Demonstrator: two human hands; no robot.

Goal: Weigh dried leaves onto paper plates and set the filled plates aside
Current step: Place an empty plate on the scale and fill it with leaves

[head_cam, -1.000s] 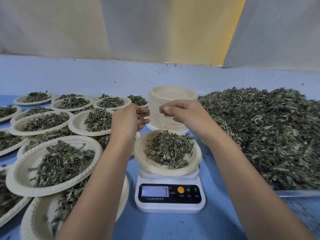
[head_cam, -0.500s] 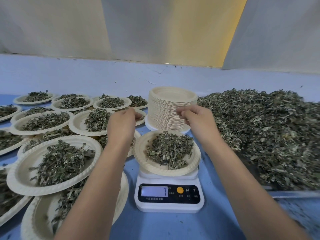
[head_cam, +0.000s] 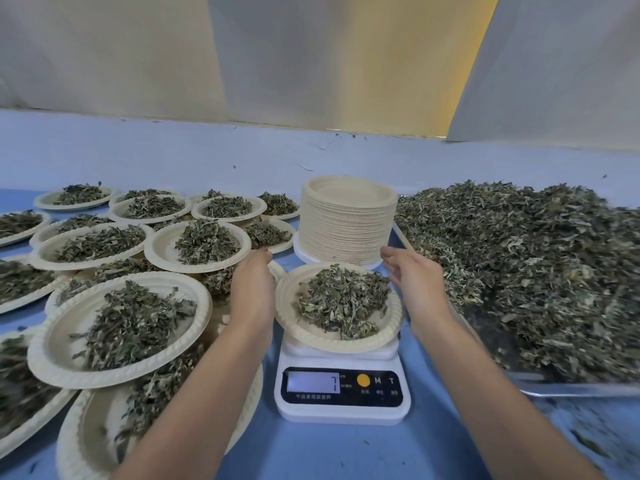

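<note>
On the white scale point(head_cam: 343, 393), at the centre of the blue table point(head_cam: 346, 452), sits 1 paper plate point(head_cam: 332, 344) carrying a mound of dried leaves point(head_cam: 343, 303). The plate is level and overhangs the scale platform on all sides. The scale display reads 7; I cannot make out any other digit.

My left hand point(head_cam: 254, 289) is at the plate's left rim, back of the hand up, fingers extended and together, holding nothing. I cannot tell whether it touches the rim or lies just beside it. My right hand point(head_cam: 414, 282) is at the plate's right rim, toward the far side, fingers loosely spread and slightly bent, also holding nothing. Contact with the rim cannot be confirmed there either. The 2 hands flank the plate, 1 on each side.

Just behind the scale stands a tall stack of empty plates point(head_cam: 348, 220), upright and even. To the right, a large heap of loose leaves point(head_cam: 519, 265) lies on a metal tray point(head_cam: 571, 389), the tray's near edge showing beneath it. To the left, the filled plates point(head_cam: 114, 380) cover the table, many overlapping and some resting on the rims of others, each with its own portion of leaves.
</note>
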